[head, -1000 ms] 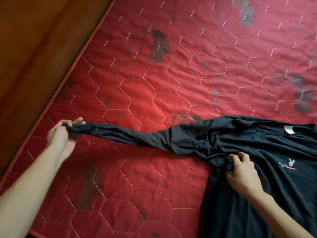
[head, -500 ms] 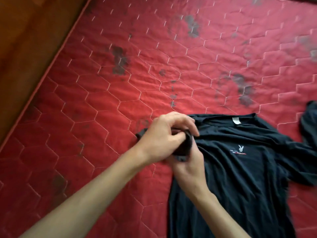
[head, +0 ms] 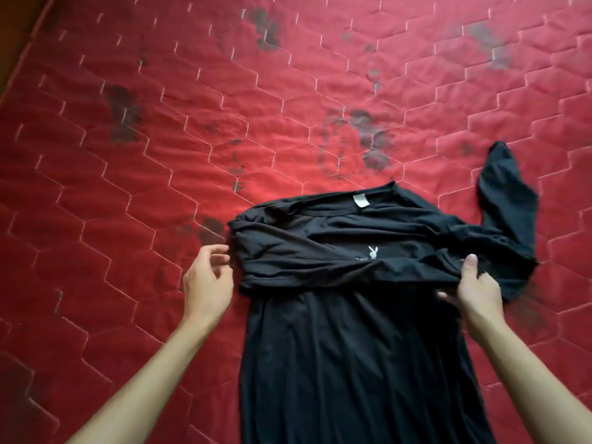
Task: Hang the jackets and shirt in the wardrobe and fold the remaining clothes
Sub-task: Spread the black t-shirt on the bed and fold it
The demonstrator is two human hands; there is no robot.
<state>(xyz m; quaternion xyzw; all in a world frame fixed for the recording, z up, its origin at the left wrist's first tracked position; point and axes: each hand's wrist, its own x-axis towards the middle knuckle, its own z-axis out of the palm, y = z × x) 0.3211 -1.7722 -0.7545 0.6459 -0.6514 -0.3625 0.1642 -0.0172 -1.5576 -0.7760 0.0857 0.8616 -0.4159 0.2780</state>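
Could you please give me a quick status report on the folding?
Left hand open beside the black shirt. Right hand pinches the sleeve folded across the chest. Other sleeve not yet folded. Nothing in the way on the mattress.

Black shirt [head: 352,347] with white logo [head: 372,252]; red hexagon-quilted mattress [head: 160,155], dark blotches.

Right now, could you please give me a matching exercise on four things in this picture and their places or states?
Things: 1 left hand; 2 right hand; 3 neck label; 4 loose sleeve.
States: A white, inside the collar; B grips bunched cloth of the black shirt; C lies out on the red mattress; D holds nothing, beside the folded edge.
Pairs: 1-D; 2-B; 3-A; 4-C.
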